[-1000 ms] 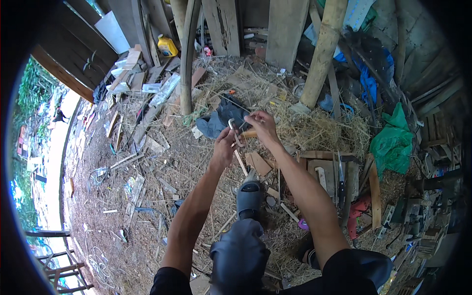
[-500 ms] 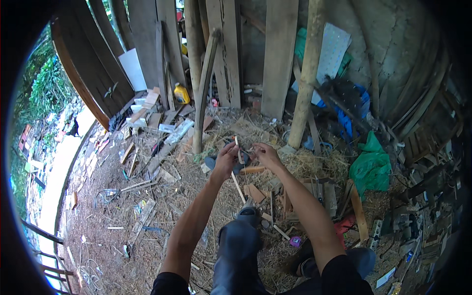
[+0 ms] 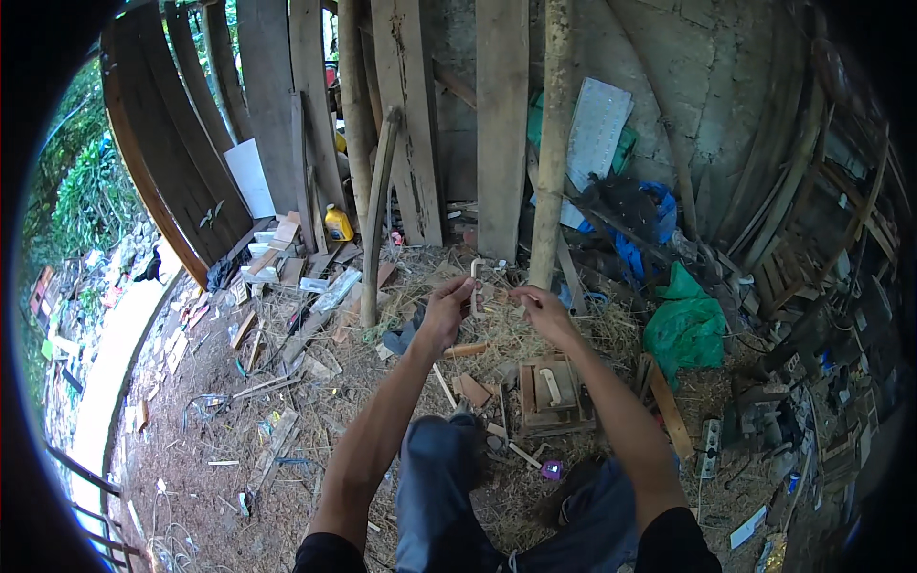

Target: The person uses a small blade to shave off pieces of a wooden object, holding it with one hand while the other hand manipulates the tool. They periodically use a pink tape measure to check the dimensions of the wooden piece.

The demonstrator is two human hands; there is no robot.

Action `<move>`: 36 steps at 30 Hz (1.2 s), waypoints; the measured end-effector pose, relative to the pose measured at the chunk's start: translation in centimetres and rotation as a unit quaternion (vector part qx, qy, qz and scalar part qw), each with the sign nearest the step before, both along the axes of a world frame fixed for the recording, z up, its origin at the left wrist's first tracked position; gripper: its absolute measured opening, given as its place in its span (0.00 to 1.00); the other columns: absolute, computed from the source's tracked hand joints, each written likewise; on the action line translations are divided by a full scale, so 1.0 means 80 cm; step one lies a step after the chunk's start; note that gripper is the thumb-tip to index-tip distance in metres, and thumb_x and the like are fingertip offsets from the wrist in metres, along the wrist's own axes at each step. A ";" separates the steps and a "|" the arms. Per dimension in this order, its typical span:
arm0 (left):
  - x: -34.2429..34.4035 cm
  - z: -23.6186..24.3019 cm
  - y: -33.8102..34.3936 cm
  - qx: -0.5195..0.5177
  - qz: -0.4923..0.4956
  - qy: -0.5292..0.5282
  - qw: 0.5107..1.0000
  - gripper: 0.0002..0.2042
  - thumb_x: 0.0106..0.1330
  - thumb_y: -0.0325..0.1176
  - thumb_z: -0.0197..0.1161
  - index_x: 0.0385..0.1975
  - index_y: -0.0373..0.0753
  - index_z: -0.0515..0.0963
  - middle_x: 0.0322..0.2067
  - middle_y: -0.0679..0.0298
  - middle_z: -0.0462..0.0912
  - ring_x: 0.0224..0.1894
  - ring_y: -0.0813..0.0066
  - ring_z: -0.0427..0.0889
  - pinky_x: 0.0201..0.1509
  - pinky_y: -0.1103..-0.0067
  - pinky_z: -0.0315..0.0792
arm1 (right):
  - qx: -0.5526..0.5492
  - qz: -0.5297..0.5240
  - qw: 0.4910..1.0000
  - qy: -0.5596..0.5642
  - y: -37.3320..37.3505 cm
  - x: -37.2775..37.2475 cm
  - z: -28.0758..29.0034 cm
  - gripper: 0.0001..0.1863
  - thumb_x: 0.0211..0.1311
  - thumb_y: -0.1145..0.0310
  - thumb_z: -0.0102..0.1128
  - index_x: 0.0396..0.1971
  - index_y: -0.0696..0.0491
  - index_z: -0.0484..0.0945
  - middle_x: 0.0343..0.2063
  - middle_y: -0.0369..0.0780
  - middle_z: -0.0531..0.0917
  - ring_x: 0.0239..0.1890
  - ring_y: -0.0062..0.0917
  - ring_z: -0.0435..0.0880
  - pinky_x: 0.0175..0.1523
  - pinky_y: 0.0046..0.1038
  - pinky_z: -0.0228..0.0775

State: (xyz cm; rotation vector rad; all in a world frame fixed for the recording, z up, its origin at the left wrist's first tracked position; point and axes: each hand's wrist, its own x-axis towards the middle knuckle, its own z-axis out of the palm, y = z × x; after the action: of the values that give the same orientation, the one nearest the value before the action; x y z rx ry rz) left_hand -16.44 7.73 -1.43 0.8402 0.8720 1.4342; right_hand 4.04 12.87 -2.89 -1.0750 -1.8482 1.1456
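The left hand (image 3: 447, 310) has its grip closed on a bent pale rod (image 3: 474, 283); the right hand (image 3: 541, 307) pinches something too thin to tell. A slip could drop the rod into the straw (image 3: 506, 334) below the grip.

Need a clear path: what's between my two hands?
In the head view, only a thin pale hooked piece, held by the left hand; right hand sits just apart.

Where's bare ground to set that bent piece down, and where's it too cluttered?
Barest: the dirt at lower left, between the curved path edge and the left forearm. Crowded: wood scraps by the yellow jug, the small wooden frame under the right hand, and tools beyond the green bag.
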 end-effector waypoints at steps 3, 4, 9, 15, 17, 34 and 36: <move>0.051 0.024 -0.009 0.029 -0.034 -0.038 0.998 0.10 0.69 0.33 0.51 0.46 0.37 0.72 0.31 0.69 0.75 0.32 0.80 0.74 0.38 0.82 0.71 | 0.066 0.000 0.998 0.023 -0.026 0.060 0.029 0.12 0.67 0.68 0.47 0.41 0.58 0.77 0.22 0.35 0.76 0.24 0.17 0.72 0.32 0.21 0.65; 0.063 0.024 -0.012 0.031 -0.048 -0.060 0.997 0.11 0.69 0.32 0.51 0.47 0.36 0.71 0.32 0.68 0.75 0.31 0.80 0.75 0.39 0.81 0.72 | 0.078 -0.009 0.996 0.038 -0.042 0.073 0.041 0.12 0.67 0.68 0.48 0.41 0.58 0.77 0.21 0.34 0.75 0.24 0.16 0.72 0.31 0.21 0.64; 0.113 0.031 -0.027 0.035 -0.140 -0.124 0.982 0.15 0.69 0.28 0.49 0.53 0.31 0.68 0.35 0.66 0.75 0.34 0.77 0.75 0.43 0.83 0.72 | 0.074 -0.050 0.992 0.088 -0.096 0.111 0.085 0.13 0.67 0.68 0.48 0.46 0.56 0.76 0.21 0.34 0.76 0.23 0.15 0.71 0.30 0.20 0.63; 0.139 0.040 -0.044 0.032 -0.166 -0.160 0.973 0.15 0.67 0.25 0.50 0.53 0.30 0.69 0.38 0.63 0.77 0.39 0.77 0.76 0.49 0.82 0.71 | 0.188 -0.071 0.979 -0.009 -0.134 0.118 0.112 0.17 0.64 0.72 0.49 0.52 0.51 0.74 0.23 0.39 0.78 0.20 0.19 0.73 0.26 0.21 0.65; 0.150 0.044 -0.041 0.047 -0.167 -0.181 0.968 0.14 0.67 0.24 0.51 0.52 0.30 0.70 0.37 0.63 0.78 0.40 0.77 0.77 0.49 0.82 0.72 | 0.276 -0.103 0.955 -0.030 -0.135 0.122 0.102 0.18 0.62 0.76 0.51 0.53 0.50 0.74 0.24 0.41 0.80 0.19 0.23 0.76 0.26 0.23 0.67; 0.138 0.048 -0.047 0.076 -0.148 -0.174 0.971 0.10 0.65 0.28 0.55 0.45 0.35 0.74 0.35 0.62 0.79 0.38 0.76 0.78 0.47 0.81 0.75 | 0.356 -0.126 0.926 -0.022 -0.135 0.094 0.106 0.19 0.54 0.79 0.58 0.47 0.50 0.78 0.27 0.40 0.83 0.15 0.22 0.75 0.21 0.24 0.66; 0.139 0.052 -0.050 0.069 -0.129 -0.169 0.975 0.10 0.65 0.28 0.55 0.45 0.35 0.75 0.36 0.61 0.79 0.38 0.75 0.78 0.46 0.81 0.75 | 0.361 -0.121 0.924 -0.026 -0.135 0.091 0.107 0.19 0.54 0.78 0.58 0.47 0.49 0.78 0.28 0.39 0.83 0.16 0.22 0.76 0.21 0.23 0.67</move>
State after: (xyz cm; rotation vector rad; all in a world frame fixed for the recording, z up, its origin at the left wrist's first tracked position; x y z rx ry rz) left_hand -5.34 3.72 2.75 0.7533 0.3942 1.3658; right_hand 11.34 2.07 5.64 -0.8546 -1.8760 0.2358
